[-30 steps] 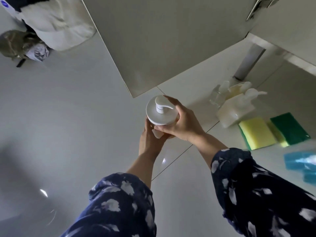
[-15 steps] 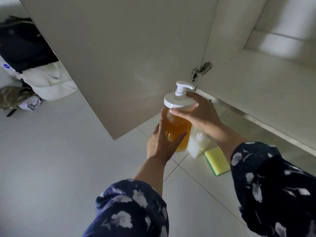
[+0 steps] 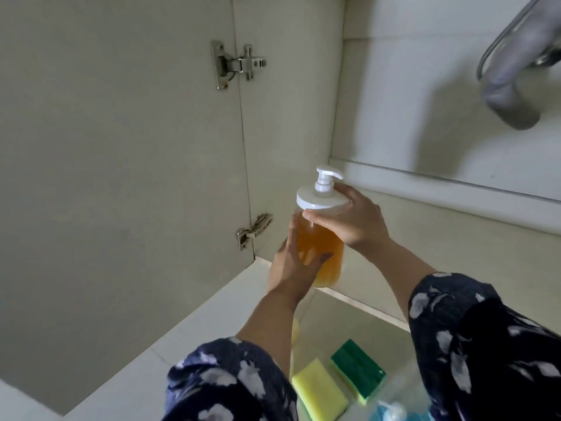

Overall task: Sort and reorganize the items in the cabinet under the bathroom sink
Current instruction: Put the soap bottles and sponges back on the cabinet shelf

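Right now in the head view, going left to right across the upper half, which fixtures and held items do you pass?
Upper door hinge → lower door hinge → left hand → pump bottle of amber liquid → right hand → grey drain pipe.

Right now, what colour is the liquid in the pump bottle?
Amber orange, in the pump bottle, seen in the head view.

Pump bottle [image 3: 320, 247] carried from floor up to cabinet opening — hands raised.
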`<state>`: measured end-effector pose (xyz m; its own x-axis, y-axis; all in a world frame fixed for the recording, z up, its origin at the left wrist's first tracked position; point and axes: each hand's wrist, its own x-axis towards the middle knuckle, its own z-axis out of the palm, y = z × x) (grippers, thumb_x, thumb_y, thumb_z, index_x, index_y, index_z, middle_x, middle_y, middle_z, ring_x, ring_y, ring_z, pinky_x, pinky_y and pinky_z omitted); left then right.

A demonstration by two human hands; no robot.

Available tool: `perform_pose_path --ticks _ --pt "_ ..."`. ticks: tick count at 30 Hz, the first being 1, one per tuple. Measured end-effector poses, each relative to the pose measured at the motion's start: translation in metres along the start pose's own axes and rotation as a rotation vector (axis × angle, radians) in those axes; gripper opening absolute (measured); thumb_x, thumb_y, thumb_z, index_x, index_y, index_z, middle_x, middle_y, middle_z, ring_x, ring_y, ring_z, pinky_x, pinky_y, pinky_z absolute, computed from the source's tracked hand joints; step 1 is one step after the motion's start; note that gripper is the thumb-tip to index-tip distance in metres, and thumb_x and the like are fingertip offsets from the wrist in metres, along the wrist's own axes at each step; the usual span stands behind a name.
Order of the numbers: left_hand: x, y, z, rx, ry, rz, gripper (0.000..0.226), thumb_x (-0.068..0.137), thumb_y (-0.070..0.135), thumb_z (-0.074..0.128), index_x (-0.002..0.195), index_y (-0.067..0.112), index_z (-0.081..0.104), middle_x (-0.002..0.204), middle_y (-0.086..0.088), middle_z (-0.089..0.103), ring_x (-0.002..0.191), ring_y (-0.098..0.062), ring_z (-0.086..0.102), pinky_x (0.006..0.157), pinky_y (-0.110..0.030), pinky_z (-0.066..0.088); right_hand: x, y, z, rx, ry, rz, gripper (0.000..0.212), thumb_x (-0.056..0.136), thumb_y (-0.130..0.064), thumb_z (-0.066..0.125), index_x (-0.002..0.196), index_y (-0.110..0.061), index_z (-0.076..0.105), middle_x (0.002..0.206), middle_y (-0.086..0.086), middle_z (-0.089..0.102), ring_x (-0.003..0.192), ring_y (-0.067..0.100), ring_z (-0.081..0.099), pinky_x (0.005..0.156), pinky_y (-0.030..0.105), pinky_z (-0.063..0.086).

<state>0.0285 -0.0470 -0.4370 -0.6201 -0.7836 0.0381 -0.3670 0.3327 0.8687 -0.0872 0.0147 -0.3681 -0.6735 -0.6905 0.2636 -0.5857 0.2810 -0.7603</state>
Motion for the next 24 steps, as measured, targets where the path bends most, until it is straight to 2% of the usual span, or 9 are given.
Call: perform_pose_path --ticks 2,5,7,9,12,14,16,19,24 --pt "0.057 0.018 0.061 -0.043 -0.003 0.035 0.091 0.083 0.050 0.065 0.142 0.058 -0.004 0.138 0.004 0.050 0.125 -0.023 0.051 0.095 -0.038 0.048 0.050 0.050 -0.024 -0.010 0.063 0.004 0.075 0.059 -0.061 0.078 0.126 -0.039 0.054 0.114 -0.017 0.066 0.107 0.009 0.061 0.094 0.029 0.051" --pt "0.070 0.016 0.066 -0.131 -0.018 0.025 0.089 0.085 0.044 0.066 0.145 0.053 0.001 0.138 0.006 0.049 0.127 -0.020 0.048 0.092 -0.031 0.044 0.059 0.056 -0.020 -0.002 0.067 -0.009 0.075 0.060 -0.060 0.078 0.127 -0.037 0.055 0.116 -0.016 0.066 0.108 0.010 0.061 0.094 0.029 0.051" --pt "0.081 0.015 0.078 -0.152 -0.058 0.012 0.090 0.085 0.042 0.066 0.146 0.053 0.000 0.142 0.006 0.045 0.131 -0.021 0.044 0.096 -0.035 0.043 0.069 0.070 -0.020 -0.008 0.079 -0.017 0.076 0.060 -0.061 0.077 0.128 -0.036 0.054 0.117 -0.016 0.066 0.109 0.010 0.061 0.096 0.029 0.051" --pt "0.104 0.015 0.087 -0.139 -0.089 -0.009 0.092 0.085 0.044 0.066 0.144 0.055 -0.004 0.146 0.006 0.041 0.133 -0.023 0.042 0.097 -0.037 0.043 0.084 0.088 -0.015 -0.007 0.082 -0.013 0.076 0.062 -0.061 0.077 0.129 -0.035 0.054 0.117 -0.017 0.066 0.109 0.008 0.060 0.094 0.023 0.049" --pt "0.133 0.006 0.099 0.113 -0.110 -0.014 0.097 0.085 0.054 0.060 0.145 0.048 -0.015 0.155 0.006 0.029 0.138 -0.025 0.036 0.103 -0.036 0.037 0.111 0.103 -0.009 -0.008 0.111 -0.020 0.077 0.064 -0.059 0.076 0.132 -0.034 0.051 0.116 -0.017 0.065 0.108 0.007 0.059 0.089 0.017 0.045" --pt "0.146 -0.015 0.104 0.487 -0.189 -0.047 0.105 0.079 0.071 0.052 0.148 0.035 -0.018 0.161 0.002 0.007 0.148 -0.023 0.010 0.118 -0.045 0.015 0.129 0.110 -0.002 0.006 0.108 -0.006 0.080 0.064 -0.059 0.076 0.134 -0.035 0.047 0.114 -0.018 0.063 0.106 0.007 0.059 0.089 0.019 0.045" --pt "0.153 -0.037 0.108 0.726 -0.287 -0.090 0.116 0.070 0.085 0.042 0.151 0.026 -0.016 0.160 0.000 -0.017 0.147 -0.021 -0.016 0.119 -0.049 -0.007 0.149 0.113 0.003 0.028 0.096 0.028 0.082 0.064 -0.057 0.077 0.136 -0.036 0.045 0.110 -0.019 0.061 0.105 0.007 0.058 0.088 0.020 0.045" --pt "0.160 -0.050 0.110 0.819 -0.364 -0.086 0.122 0.063 0.093 0.035 0.150 0.026 -0.019 0.156 0.001 -0.030 0.143 -0.022 -0.028 0.116 -0.048 -0.015 0.178 0.117 0.011 0.011 0.105 0.044 0.083 0.064 -0.057 0.076 0.138 -0.036 0.043 0.117 -0.016 0.062 0.109 0.008 0.058 0.095 0.026 0.047" --pt "0.167 -0.050 0.111 0.861 -0.415 -0.093 0.121 0.064 0.092 0.033 0.148 0.027 -0.025 0.153 0.000 -0.036 0.140 -0.024 -0.033 0.116 -0.051 -0.015 0.220 0.117 0.027 0.025 0.161 0.084 0.083 0.065 -0.055 0.076 0.138 -0.035 0.042 0.125 -0.014 0.059 0.113 0.010 0.057 0.098 0.028 0.047"
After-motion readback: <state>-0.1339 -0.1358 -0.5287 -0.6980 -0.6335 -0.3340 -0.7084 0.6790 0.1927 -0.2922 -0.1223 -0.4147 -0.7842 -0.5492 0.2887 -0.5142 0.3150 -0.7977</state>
